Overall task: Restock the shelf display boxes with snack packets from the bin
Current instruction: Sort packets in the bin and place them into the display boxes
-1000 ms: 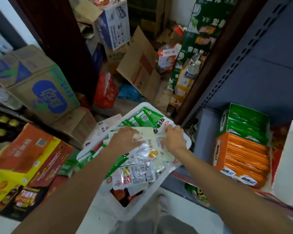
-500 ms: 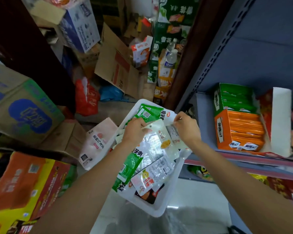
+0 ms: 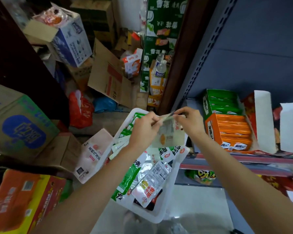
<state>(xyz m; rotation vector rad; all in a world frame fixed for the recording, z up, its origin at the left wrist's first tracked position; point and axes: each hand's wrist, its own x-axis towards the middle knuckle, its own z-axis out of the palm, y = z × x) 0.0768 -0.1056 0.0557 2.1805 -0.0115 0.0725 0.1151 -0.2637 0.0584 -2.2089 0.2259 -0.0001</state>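
A pale, see-through snack packet (image 3: 167,134) is hanging above the white bin (image 3: 161,215), clear of the pile below it. Both hands are holding it by its top edge: the left hand (image 3: 142,130) is pinching the left corner between thumb and fingers, and the right hand (image 3: 188,122) is pinching the right corner the same way. Held taut at two corners like this, the packet is hanging flat with its face toward the person, probably so that the print can be read and the packet matched to a box.

Under it the bin is lying tilted among the clutter, loosely filled with more packets, green (image 3: 125,181) and white-and-red (image 3: 149,188) ones overlapping at odd angles. That jumble is likely why single packets are being lifted out and sorted one at a time.

Just to the right the shelf (image 3: 227,159) is carrying the display boxes, near enough for a short reach. The orange box (image 3: 227,130) is standing at the front, packed edge-on with orange packets and looking nearly full; the green box (image 3: 220,102) is sitting right behind it, also well stocked. Neither seems to match the pale packet, so its box may be farther right, where white flaps (image 3: 264,119) are hiding the contents.

To the left, cardboard cartons (image 3: 20,125) are stacked on the floor as back stock.
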